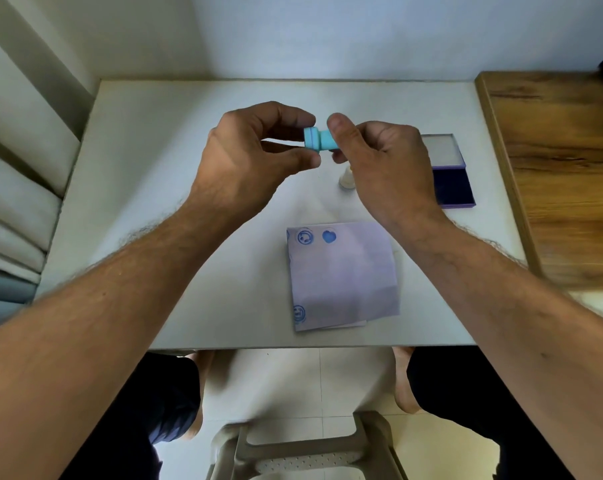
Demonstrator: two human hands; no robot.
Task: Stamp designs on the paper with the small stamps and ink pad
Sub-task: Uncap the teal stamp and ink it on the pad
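A small light-blue stamp point(319, 139) is held sideways in the air above the middle of the white table point(147, 140). My left hand point(251, 157) pinches its left end between thumb and fingers. My right hand point(383, 161) grips its right end. Below my hands lies a folded pale paper point(343, 275) with three blue prints near its left and top edges. An open ink pad point(454, 183) with a dark blue pad and a raised clear lid sits to the right, partly hidden by my right hand. A small white stamp point(346, 180) stands under my right hand.
A wooden board or tabletop point(556, 161) adjoins the table on the right. Cushions point(12, 188) lie at the left. Walls close the table at the back. My knees and a plastic stool point(303, 448) are below the table's near edge.
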